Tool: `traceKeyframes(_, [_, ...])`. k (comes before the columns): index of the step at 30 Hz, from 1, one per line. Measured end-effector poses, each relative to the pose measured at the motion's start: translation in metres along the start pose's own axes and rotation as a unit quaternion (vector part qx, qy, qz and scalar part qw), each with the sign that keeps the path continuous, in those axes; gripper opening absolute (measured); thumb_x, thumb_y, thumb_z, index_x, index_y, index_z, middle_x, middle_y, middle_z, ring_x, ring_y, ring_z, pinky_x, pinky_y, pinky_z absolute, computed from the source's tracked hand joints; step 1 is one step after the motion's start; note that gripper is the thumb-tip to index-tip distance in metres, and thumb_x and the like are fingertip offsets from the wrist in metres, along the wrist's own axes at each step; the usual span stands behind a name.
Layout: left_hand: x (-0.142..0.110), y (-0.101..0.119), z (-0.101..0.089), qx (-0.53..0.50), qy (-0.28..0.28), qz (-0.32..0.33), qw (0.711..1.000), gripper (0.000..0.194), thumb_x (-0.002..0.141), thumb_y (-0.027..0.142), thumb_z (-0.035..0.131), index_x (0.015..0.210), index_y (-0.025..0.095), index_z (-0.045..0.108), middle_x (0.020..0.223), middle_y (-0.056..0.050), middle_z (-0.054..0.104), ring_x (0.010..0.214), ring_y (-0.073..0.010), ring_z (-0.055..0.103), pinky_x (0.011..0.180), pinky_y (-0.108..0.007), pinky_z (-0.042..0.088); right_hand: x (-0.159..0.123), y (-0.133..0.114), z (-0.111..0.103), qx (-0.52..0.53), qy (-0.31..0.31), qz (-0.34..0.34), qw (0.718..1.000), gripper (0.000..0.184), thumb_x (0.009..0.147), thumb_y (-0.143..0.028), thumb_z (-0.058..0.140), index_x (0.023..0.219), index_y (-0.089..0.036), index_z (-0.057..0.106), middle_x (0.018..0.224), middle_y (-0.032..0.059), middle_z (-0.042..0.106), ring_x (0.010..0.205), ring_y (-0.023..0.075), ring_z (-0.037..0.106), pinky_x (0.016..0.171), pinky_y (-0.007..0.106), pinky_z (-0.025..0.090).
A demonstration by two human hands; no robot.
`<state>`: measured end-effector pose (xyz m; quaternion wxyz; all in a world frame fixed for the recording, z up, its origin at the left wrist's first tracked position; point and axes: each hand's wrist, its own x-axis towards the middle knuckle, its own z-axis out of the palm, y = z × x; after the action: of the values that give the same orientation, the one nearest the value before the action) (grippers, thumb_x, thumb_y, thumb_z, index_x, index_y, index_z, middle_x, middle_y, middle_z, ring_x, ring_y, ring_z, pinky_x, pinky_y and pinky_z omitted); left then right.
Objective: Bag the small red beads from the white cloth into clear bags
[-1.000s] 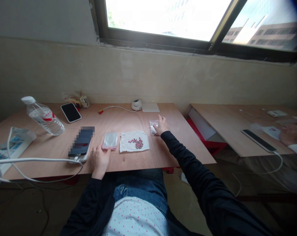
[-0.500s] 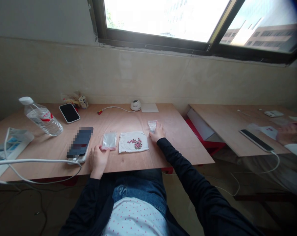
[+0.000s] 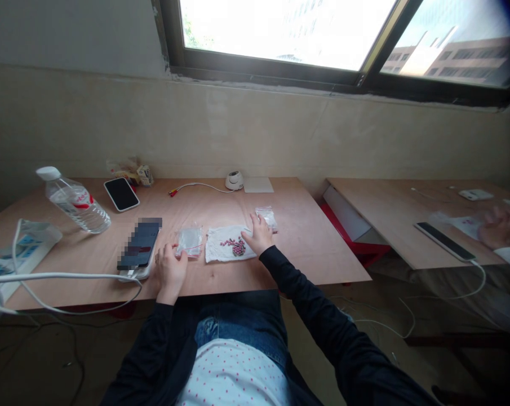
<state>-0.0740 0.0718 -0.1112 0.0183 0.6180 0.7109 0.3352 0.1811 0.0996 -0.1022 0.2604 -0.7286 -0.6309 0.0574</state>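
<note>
A white cloth [image 3: 221, 251] lies on the wooden table [image 3: 305, 248] with a small heap of red pills [image 3: 238, 246] on it. My right hand [image 3: 258, 235] rests with fingers spread at the cloth's right edge, close to the pills and holding nothing. Just behind it lies a small filled clear bag [image 3: 267, 217]. My left hand [image 3: 170, 268] pinches the near corner of an empty clear zip bag [image 3: 190, 239], which is lifted slightly off the table to the left of the cloth.
A phone on a white power bank [image 3: 138, 245] lies left of my left hand, beyond it a water bottle [image 3: 75, 200], a second phone [image 3: 122, 193] and a power strip [image 3: 9, 256] with cables. Another person's hand [image 3: 502, 225] works at the neighbouring table [image 3: 385, 208].
My right hand left the filled bag at the right and came back left to the cloth's edge. My left hand took hold of the empty bag and raised its corner.
</note>
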Motion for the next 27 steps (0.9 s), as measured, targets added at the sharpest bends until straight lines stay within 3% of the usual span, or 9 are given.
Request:
traceKeyframes(4, [0.0,0.01,-0.002,0.029,-0.071,0.1,0.992,0.022,0.076,0.023,0.05,0.094,0.019,0.061,0.111,-0.009,0.061,0.103,-0.0266,0.054,0.086,-0.037,0.039,-0.013,-0.02,-0.002,0.047,-0.031,-0.058,0.997,0.052,0.076,-0.032,0.056,0.124,-0.018,0.045,0.131,0.0164,0.041,0.122,0.0281,0.037,0.096,0.046,0.029])
traceKeyframes(8, [0.002,0.015,-0.003,0.067,-0.128,0.088,0.986,0.024,0.079,0.02,0.046,0.093,0.021,0.065,0.094,-0.007,0.069,0.087,-0.0269,0.061,0.082,-0.04,0.038,-0.029,-0.035,-0.002,0.106,-0.06,-0.138,0.983,0.035,0.076,-0.03,0.058,0.11,-0.021,0.057,0.122,0.0113,0.051,0.117,0.0244,0.044,0.097,0.042,0.029])
traceKeyframes(13, [0.003,0.021,-0.011,0.057,-0.099,0.099,0.988,0.024,0.081,0.021,0.046,0.093,0.02,0.067,0.094,-0.008,0.069,0.086,-0.0265,0.062,0.081,-0.039,0.038,-0.049,-0.049,0.0,0.197,-0.079,-0.183,0.96,0.02,0.078,-0.026,0.058,0.097,-0.022,0.063,0.103,0.0057,0.063,0.103,0.0209,0.054,0.093,0.038,0.033])
traceKeyframes(19, [-0.018,0.049,-0.024,-0.03,-0.063,0.186,0.98,0.022,0.085,0.025,0.045,0.093,0.019,0.065,0.095,-0.007,0.069,0.091,-0.023,0.061,0.083,-0.036,0.039,-0.061,-0.059,0.004,0.337,-0.097,-0.187,0.918,0.02,0.085,-0.027,0.049,0.095,-0.018,0.064,0.093,0.0057,0.067,0.089,0.0163,0.06,0.083,0.028,0.042])
traceKeyframes(23, [-0.033,0.067,-0.027,-0.084,-0.065,0.221,0.969,0.023,0.085,0.021,0.044,0.1,0.018,0.062,0.1,-0.007,0.067,0.092,-0.0211,0.061,0.081,-0.034,0.043,-0.059,-0.061,-0.003,0.368,-0.093,-0.161,0.911,0.022,0.086,-0.028,0.046,0.091,-0.017,0.064,0.091,0.0058,0.067,0.087,0.0164,0.061,0.08,0.027,0.044])
traceKeyframes(27, [-0.035,0.071,-0.03,-0.143,-0.084,0.227,0.96,0.022,0.086,0.024,0.045,0.098,0.018,0.062,0.1,-0.007,0.066,0.092,-0.0198,0.06,0.083,-0.033,0.046,-0.061,-0.058,-0.013,0.374,-0.089,-0.158,0.909,0.022,0.087,-0.028,0.045,0.086,-0.016,0.065,0.086,0.0051,0.067,0.083,0.0159,0.061,0.077,0.026,0.046])
